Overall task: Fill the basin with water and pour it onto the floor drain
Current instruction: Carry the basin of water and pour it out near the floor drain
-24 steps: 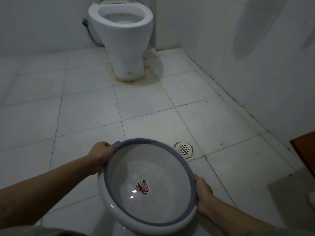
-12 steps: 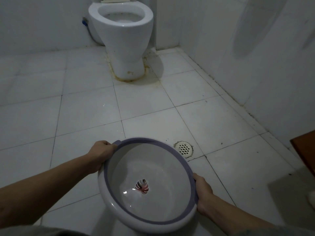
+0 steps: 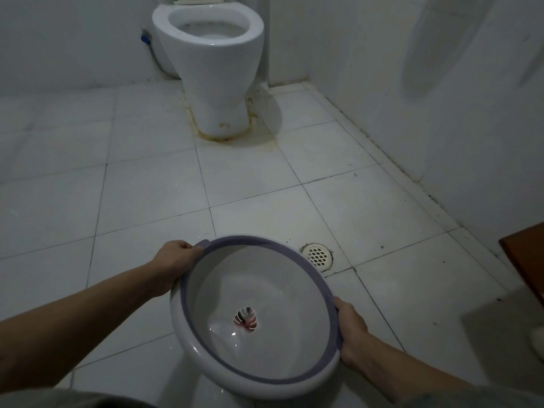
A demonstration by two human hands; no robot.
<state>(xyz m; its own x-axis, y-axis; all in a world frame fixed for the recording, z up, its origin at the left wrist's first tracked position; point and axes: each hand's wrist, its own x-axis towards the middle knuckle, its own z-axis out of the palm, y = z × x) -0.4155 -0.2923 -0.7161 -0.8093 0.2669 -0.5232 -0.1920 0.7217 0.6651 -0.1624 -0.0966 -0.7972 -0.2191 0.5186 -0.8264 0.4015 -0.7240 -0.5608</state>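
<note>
I hold a round white basin [image 3: 265, 369] with a purple rim above the tiled floor, low in the head view. Water lies in its bottom over a small striped leaf print. My left hand [image 3: 176, 256] grips the rim at the far left. My right hand [image 3: 350, 328] grips the rim at the near right. The round white floor drain [image 3: 317, 254] sits in the tile just beyond the basin's far right edge.
A white toilet [image 3: 212, 69] stands against the back wall. A white wall [image 3: 441, 98] runs along the right side. A brown wooden corner [image 3: 527, 260] juts in at the right edge. White floor tiles [image 3: 117, 187] spread to the left.
The basin and both hands have stayed almost in place; the water inside has shifted and settled a little.
</note>
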